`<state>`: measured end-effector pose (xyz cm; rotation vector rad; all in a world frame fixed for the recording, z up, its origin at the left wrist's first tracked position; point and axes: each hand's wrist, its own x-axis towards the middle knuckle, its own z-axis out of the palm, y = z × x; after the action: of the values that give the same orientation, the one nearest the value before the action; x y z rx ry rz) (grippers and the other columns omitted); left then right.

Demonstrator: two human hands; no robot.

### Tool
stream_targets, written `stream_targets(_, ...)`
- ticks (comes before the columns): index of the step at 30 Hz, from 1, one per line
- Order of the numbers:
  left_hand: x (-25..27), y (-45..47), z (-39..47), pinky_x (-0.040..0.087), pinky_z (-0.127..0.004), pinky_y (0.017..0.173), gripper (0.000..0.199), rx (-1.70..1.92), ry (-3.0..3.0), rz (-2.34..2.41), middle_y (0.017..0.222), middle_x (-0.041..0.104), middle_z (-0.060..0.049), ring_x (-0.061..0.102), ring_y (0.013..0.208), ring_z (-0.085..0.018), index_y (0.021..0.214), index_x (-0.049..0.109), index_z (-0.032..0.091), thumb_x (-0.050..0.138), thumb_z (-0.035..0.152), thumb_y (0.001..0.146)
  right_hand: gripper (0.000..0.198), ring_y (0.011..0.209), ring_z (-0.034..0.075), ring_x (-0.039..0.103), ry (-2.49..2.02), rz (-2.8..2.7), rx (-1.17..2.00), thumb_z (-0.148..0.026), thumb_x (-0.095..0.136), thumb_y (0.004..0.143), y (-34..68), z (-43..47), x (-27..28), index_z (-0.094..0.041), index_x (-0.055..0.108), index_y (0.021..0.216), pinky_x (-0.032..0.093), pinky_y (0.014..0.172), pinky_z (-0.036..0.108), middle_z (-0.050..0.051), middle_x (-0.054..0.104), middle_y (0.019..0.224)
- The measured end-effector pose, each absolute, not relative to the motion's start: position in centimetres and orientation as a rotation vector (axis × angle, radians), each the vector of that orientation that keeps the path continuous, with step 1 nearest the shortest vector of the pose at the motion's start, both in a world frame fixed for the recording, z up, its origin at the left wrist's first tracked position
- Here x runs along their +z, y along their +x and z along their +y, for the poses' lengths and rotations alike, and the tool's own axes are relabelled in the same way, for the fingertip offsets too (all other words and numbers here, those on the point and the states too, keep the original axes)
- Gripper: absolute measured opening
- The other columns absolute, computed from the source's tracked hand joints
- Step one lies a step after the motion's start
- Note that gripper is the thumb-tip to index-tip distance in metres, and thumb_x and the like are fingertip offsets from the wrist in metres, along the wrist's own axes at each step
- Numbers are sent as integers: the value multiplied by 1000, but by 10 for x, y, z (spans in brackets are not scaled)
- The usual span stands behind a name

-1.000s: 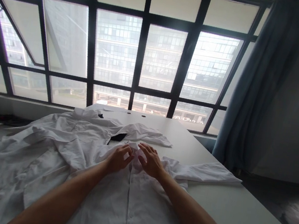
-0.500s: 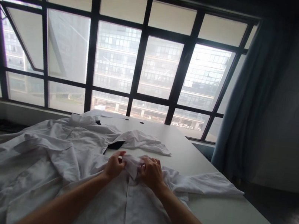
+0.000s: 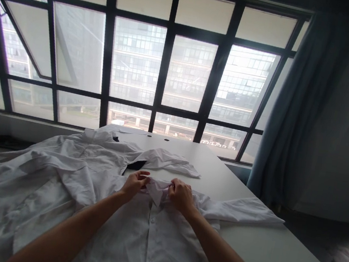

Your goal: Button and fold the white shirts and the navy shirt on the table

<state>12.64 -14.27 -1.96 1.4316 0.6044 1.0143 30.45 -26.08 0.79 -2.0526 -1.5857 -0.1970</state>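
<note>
A white button-up shirt (image 3: 132, 238) lies front side up on the table, its button strip running toward me. Its collar (image 3: 156, 190) is at the far end, between my two hands. My left hand (image 3: 134, 185) pinches the collar's left side, thumb and fingertips closed on the cloth. On the other side, my right hand (image 3: 182, 195) grips the collar's right part with curled fingers. One sleeve (image 3: 247, 211) stretches out to the right across the tabletop. Part of the collar is hidden behind my fingers.
More white shirts (image 3: 68, 159) lie crumpled in a pile on the left, with a black patch (image 3: 135, 165) showing among them. The white table (image 3: 252, 243) reaches to the large window (image 3: 135, 59). A dark curtain (image 3: 296, 123) hangs at the right.
My hands have moved slightly apart along the collar, and more of it shows between them. The view has shifted a little. The shirt's body and sleeve lie as before.
</note>
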Motion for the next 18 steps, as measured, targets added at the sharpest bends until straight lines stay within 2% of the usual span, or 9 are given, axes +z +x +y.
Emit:
stream_targets(4,-8,121,-149,55,-26,63,64,849,1222,463,76,65,1,64,65,-13,121,57,16,87,26,65,20,98,23,65,-2072,-1520,-157,-22,46,93,311,-261,12,-18,65,98,35,87,32,11,73,101)
stream_targets(8,-1,119,-155,53,-25,68,88,745,1149,305,81,62,3,62,66,-10,138,45,24,87,19,61,21,96,23,65,-2084,-1517,-163,-22,45,93,316,-260,9,-17,65,98,35,87,32,11,73,98)
stream_targets(11,-1,117,-156,51,-24,65,83,701,1177,305,81,59,3,60,65,-10,140,44,24,83,27,67,25,99,25,64,-2039,-1553,-196,-18,50,85,319,-259,6,-16,65,106,37,90,34,11,72,99)
stream_targets(14,0,114,-153,51,-24,64,79,746,1362,409,88,60,-1,62,72,-13,139,48,24,82,36,68,45,108,26,61,-1967,-1635,-273,-12,54,76,321,-258,4,-14,61,121,38,93,35,13,69,110)
stream_targets(16,-1,112,-149,51,-24,65,77,790,1548,482,95,62,-3,62,78,-14,134,54,23,85,33,64,64,115,28,57,-1959,-1665,-331,-7,55,70,324,-258,2,-13,54,134,39,95,37,15,65,121)
stream_targets(18,-2,112,-145,51,-25,68,64,831,1727,511,96,64,-4,62,81,-15,123,63,20,83,28,63,73,117,30,55,-1980,-1656,-364,-4,53,68,327,-257,-1,-12,49,141,41,96,38,16,61,125)
